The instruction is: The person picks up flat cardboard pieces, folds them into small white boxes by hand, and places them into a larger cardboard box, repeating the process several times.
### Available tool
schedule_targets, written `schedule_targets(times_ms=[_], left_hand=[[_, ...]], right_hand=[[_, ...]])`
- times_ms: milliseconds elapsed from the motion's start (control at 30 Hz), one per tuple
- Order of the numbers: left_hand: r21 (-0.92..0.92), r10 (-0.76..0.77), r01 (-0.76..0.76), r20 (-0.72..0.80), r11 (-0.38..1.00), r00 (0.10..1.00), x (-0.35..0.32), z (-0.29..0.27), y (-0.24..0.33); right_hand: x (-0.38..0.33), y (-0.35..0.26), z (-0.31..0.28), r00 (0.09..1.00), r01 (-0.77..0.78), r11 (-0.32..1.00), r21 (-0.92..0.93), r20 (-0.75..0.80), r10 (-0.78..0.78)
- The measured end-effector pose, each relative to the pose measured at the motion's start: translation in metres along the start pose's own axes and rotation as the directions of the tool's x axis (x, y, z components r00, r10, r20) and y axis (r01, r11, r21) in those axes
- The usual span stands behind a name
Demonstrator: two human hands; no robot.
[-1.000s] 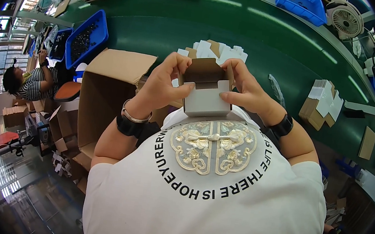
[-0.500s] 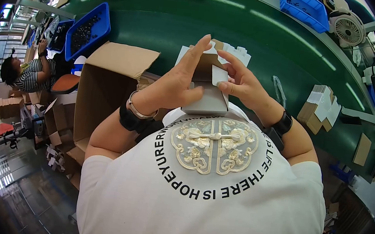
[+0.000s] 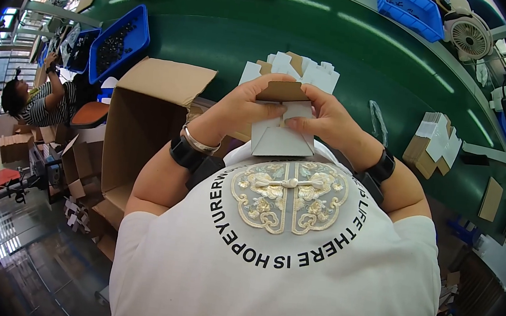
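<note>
A small white carton point(image 3: 282, 141) with brown inner sides is held between my two hands, close to my chest. One brown flap point(image 3: 283, 91) stands up at its far end. My left hand point(image 3: 241, 105) grips the carton's left side, its thumb lying over the white end panel. On the other side my right hand point(image 3: 334, 118) is closed around the carton, thumb pointing inward toward the left one. Just beyond the hands lie several white and brown folded cartons point(image 3: 321, 77) on the green table point(image 3: 215, 49).
A large open cardboard box point(image 3: 166, 78) stands at my left. Blue trays of small dark parts point(image 3: 132, 31) lie past it, near a seated co-worker point(image 3: 40, 98). To the right are a stack of flat cartons point(image 3: 433, 143) and a clear plastic bag point(image 3: 378, 122). A fan point(image 3: 470, 39) stands far right.
My raised left fingers have come down onto the carton, and both thumbs now meet at its end panel. The side flap has folded in, and the brown flap shows upright.
</note>
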State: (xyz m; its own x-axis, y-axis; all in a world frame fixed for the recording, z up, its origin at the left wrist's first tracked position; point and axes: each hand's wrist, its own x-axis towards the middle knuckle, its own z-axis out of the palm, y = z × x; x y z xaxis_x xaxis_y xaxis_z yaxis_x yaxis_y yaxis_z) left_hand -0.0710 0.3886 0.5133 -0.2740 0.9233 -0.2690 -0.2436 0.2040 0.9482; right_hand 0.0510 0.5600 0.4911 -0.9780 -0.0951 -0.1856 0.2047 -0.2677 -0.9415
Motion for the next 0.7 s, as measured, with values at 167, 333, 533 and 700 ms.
schedule_targets(times_ms=[167,333,533,700], left_hand=[[-0.207,0.308,-0.285,0.085,0.936,0.948,-0.011,-0.013,-0.023],[-0.043,0.389,-0.388,0.168,0.921,0.906,-0.024,-0.015,-0.023],[-0.048,0.082,-0.089,-0.123,0.995,0.989,-0.021,0.009,-0.012],[0.165,-0.009,0.031,-0.131,0.986,0.991,-0.009,0.006,-0.019]], right_hand=[[-0.008,0.003,-0.004,0.994,0.108,0.994,0.031,0.006,-0.108],[-0.008,0.007,-0.017,0.982,0.164,0.986,-0.017,0.095,-0.162],[-0.002,-0.006,-0.008,0.997,-0.008,0.945,-0.327,-0.077,-0.018],[0.008,-0.018,-0.005,0.997,-0.065,0.776,-0.627,-0.007,0.078]])
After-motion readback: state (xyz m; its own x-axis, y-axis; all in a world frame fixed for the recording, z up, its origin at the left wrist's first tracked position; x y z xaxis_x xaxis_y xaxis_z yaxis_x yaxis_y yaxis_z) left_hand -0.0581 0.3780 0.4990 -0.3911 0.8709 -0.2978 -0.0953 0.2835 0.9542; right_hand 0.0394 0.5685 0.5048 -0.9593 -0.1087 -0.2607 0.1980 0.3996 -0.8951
